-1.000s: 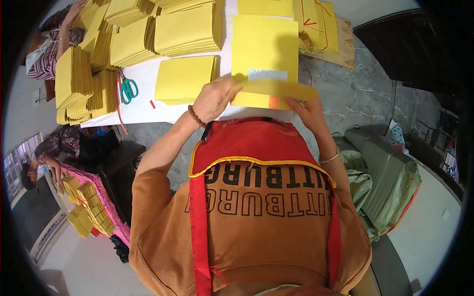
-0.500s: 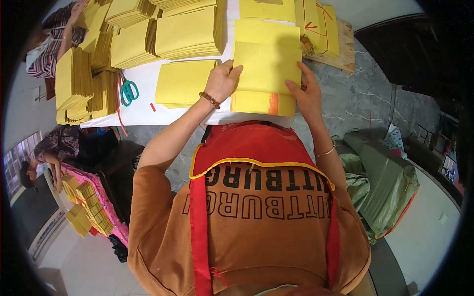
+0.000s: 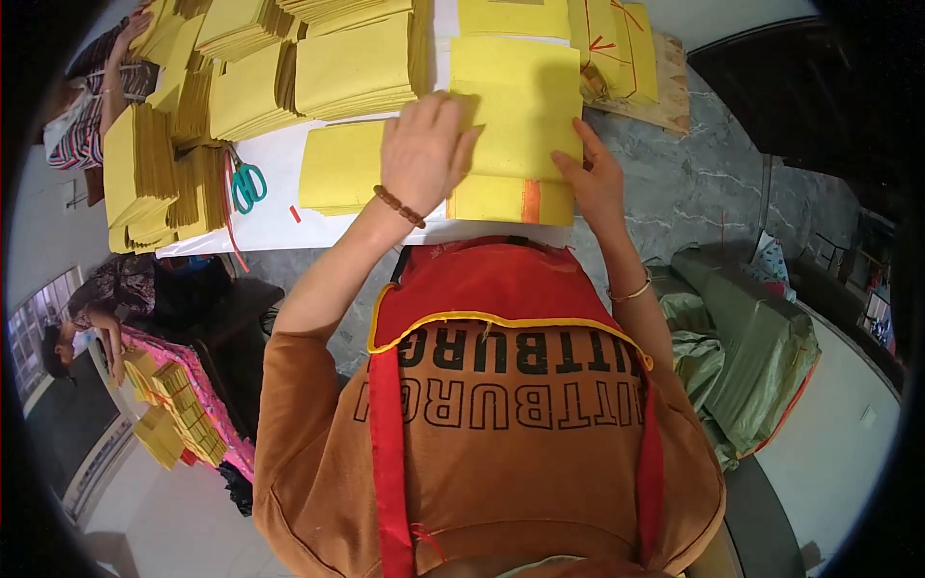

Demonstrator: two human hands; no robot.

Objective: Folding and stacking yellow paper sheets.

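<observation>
A stack of yellow paper sheets (image 3: 511, 106) lies in front of me at the table's edge, an orange stripe across its near band. My right hand (image 3: 599, 183) grips the right edge of this stack, thumb on top and fingers along the side. Over its left edge is my left hand (image 3: 424, 149), palm down, the thumb apart from the bent fingers and reaching onto the paper. That hand partly covers a lower yellow paper pile (image 3: 337, 169) to its left.
Several taller yellow paper stacks (image 3: 352, 67) fill the table's far left. Teal-handled scissors (image 3: 249, 186) and a red strip (image 3: 296, 214) lie on the white tabletop (image 3: 279, 154). Tied yellow bundles (image 3: 617, 58) rest on a wooden board at right. Two people work at left.
My left hand has let go of the stack's left edge, turned palm down and shifted slightly left and away from me. My right hand keeps its place on the right edge.
</observation>
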